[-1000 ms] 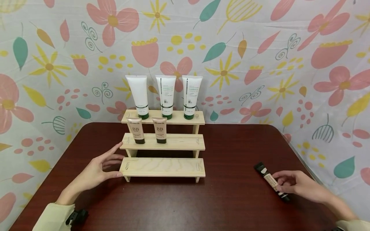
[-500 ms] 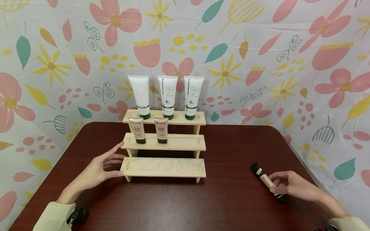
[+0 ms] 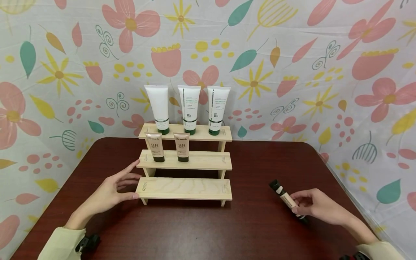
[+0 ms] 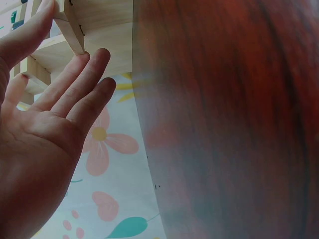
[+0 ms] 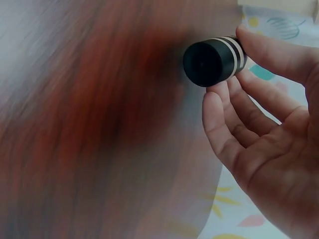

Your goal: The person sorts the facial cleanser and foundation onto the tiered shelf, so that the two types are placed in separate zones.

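In the head view my right hand (image 3: 320, 206) pinches a slim black-and-beige cosmetic tube (image 3: 287, 200) between thumb and fingers, to the right of the shelf. The tube slants, one black end toward the far left. In the right wrist view its round black cap (image 5: 203, 63) faces the camera. My left hand (image 3: 105, 195) rests against the left end of a three-tier wooden display stand (image 3: 185, 187). Its fingers are extended, the thumb at the lowest tier and the index fingertip at the middle tier. The left wrist view shows fingertips (image 4: 103, 56) against the wood.
Three white tubes with green caps (image 3: 190, 108) stand on the top tier. Two beige BB cream tubes (image 3: 182, 146) stand on the middle tier's left half. The dark red table (image 3: 208, 231) ends at a flower-patterned cloth (image 3: 292, 72) behind.
My right hand has moved left with the cosmetic tube, toward the stand, lifting it a little. The left hand stays against the stand. The view has shifted slightly.
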The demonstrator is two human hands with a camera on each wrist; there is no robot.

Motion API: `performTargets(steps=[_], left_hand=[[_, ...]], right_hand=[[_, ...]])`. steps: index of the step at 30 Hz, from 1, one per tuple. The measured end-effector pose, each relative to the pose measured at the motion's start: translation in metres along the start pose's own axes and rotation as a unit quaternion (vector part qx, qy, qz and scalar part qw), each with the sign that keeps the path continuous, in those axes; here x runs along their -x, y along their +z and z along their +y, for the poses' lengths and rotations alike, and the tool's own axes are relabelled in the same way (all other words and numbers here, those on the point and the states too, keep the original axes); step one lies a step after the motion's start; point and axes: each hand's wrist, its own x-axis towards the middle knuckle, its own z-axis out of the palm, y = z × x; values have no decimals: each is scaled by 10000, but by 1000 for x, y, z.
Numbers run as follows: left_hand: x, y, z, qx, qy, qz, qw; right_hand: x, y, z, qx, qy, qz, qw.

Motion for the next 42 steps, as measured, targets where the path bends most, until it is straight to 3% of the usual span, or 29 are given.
performTargets(steps=[10,17,23,30,38,42], left_hand=[[0,0,-1,-12,-43,-15,10000],[0,0,0,3,-41,-8,10000],[0,0,0,24,-55,2,10000],[1,0,-1,31,-32,7,10000],[1,0,-1,43,-12,10,10000],[1,0,-1,45,4,8,10000]], right_hand=[[-20,17,-39,210,-478,734,9959],[-35,30,-66,370,-758,1400,9866],[-47,38,-87,182,-836,1732,9812],[-62,47,-111,232,-1129,2207,9685],[-78,57,-138,41,-1130,2470,9624],[-89,62,-150,-97,-1332,2465,9599]])
